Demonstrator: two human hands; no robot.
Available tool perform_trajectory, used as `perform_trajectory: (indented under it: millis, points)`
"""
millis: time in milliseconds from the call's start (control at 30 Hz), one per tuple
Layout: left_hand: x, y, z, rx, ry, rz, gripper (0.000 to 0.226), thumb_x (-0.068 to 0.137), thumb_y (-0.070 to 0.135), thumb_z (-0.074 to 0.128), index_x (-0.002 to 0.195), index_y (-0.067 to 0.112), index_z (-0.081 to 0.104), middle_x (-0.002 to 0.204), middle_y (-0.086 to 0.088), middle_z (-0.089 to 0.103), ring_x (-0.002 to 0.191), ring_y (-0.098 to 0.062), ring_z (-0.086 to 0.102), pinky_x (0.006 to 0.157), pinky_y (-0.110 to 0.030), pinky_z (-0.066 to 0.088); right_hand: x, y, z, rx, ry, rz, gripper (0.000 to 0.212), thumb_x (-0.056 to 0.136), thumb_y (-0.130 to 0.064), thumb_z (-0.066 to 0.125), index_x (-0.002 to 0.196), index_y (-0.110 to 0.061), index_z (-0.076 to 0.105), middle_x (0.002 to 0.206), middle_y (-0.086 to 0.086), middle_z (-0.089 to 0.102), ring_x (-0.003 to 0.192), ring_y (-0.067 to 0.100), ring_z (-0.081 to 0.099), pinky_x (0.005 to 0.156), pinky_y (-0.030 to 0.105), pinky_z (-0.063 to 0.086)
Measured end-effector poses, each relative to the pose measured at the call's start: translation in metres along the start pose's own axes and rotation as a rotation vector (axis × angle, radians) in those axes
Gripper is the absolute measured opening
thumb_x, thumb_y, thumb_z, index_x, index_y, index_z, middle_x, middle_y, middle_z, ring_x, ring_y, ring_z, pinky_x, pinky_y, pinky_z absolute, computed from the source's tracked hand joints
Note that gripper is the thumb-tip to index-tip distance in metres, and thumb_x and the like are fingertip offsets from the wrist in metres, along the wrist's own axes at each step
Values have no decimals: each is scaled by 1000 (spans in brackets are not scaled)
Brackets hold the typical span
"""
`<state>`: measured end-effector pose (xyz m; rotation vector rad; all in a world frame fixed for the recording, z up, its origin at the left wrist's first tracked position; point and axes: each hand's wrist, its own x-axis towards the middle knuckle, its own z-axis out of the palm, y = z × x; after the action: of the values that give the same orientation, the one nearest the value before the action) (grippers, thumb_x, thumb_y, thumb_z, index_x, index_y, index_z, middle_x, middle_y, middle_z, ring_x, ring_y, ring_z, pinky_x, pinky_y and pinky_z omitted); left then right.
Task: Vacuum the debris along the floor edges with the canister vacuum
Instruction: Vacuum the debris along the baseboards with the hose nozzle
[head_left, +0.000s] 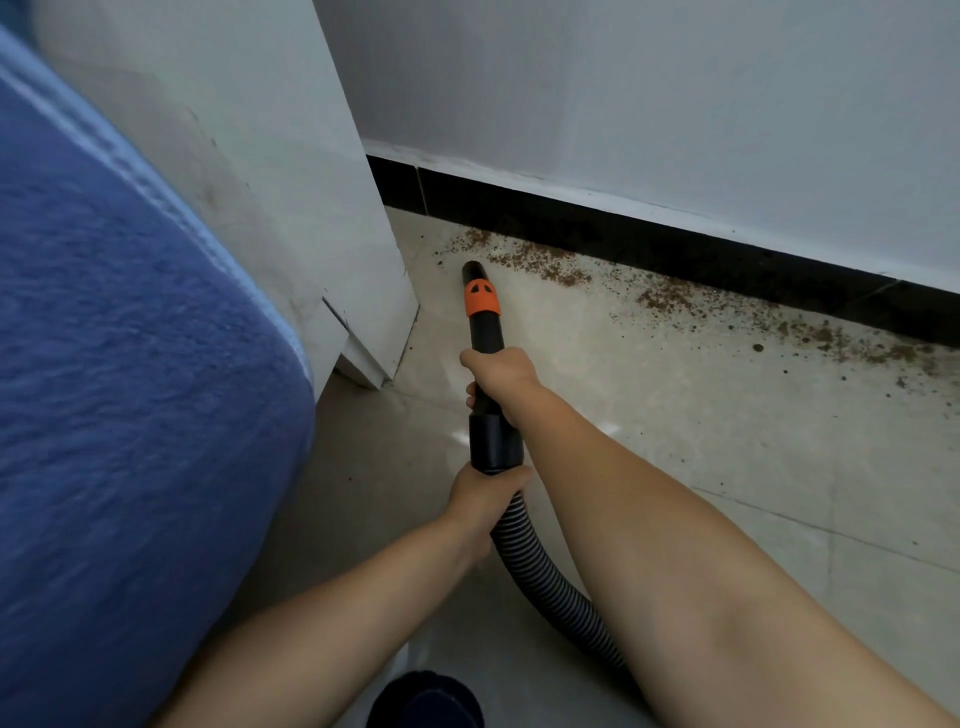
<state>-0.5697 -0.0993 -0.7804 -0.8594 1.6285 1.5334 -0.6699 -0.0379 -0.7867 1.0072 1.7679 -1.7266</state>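
Both hands clamp the vacuum: right hand (501, 375) round the nozzle (483, 306), left hand (485, 496) on the hose (550, 587) behind it. Debris (670, 301) lies along the baseboard (675, 244), ahead and to the right of the nozzle tip. Best to keep the tip low and sweep slowly rightward, hugging the edge.

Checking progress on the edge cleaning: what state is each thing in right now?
Nozzle: tip aimed at the floor edge, just short of the debris.
Debris: still strewn along the black baseboard.
Hose: bent, trailing back.
Right hand: grips the wand.
Left hand: grips the hose cuff.
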Motion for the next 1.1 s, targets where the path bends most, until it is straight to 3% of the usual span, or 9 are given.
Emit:
perform_trajectory:
  millis: [100, 233, 367, 533, 800, 967, 1100]
  points:
    - [-6, 1, 3, -43, -15, -22, 35, 81, 4, 66, 115, -1, 58, 108, -25, 64, 98, -36, 63, 81, -41, 52, -6, -4, -1, -51, -19, -3, 16, 85, -16, 60, 92, -7, 48, 61, 8, 56, 46, 19, 53, 45, 25, 47]
    - [-3, 19, 1, -126, -37, -12, 16, 83, 5, 63, 98, 3, 58, 82, -14, 59, 70, -24, 58, 61, -29, 48, -2, -29, 5, -106, -56, -13, 22, 86, -13, 59, 101, -4, 46, 63, 9, 54, 47, 19, 52, 44, 27, 46]
    - [9, 25, -4, -155, -1, -16, 7, 83, 6, 63, 84, 8, 57, 71, -6, 57, 64, -20, 56, 62, -29, 47, 6, -38, 18, -151, -105, -23, 24, 87, -13, 59, 104, -3, 45, 66, 10, 54, 48, 19, 52, 44, 27, 45]
    - [22, 28, -11, -133, 30, -22, 20, 82, 9, 65, 101, 3, 60, 87, -12, 60, 82, -27, 59, 76, -36, 48, 19, -36, 30, -119, -120, -41, 20, 86, -12, 57, 101, -3, 46, 65, 9, 52, 49, 20, 50, 47, 28, 46]
    - [22, 22, -12, -59, 30, -42, 17, 83, 6, 62, 99, 2, 60, 89, -15, 60, 78, -27, 58, 70, -34, 48, 25, -20, 24, -70, -8, -51, 16, 84, -18, 58, 77, -13, 45, 62, 7, 56, 45, 18, 53, 45, 24, 47]
    - [7, 8, 0, 25, -58, -7, 33, 82, 6, 66, 114, -1, 59, 106, -24, 64, 92, -31, 61, 86, -43, 51, 15, -1, -4, 4, 90, -13, 19, 82, -21, 60, 92, -8, 50, 61, 8, 58, 45, 19, 55, 52, 29, 50]
    - [-6, -5, 10, 88, -110, 2, 36, 82, 5, 67, 117, -2, 58, 116, -28, 62, 97, -33, 62, 89, -43, 50, 1, 15, -23, 61, 143, 0, 22, 83, -20, 61, 97, -8, 49, 60, 8, 58, 44, 19, 55, 51, 29, 51]
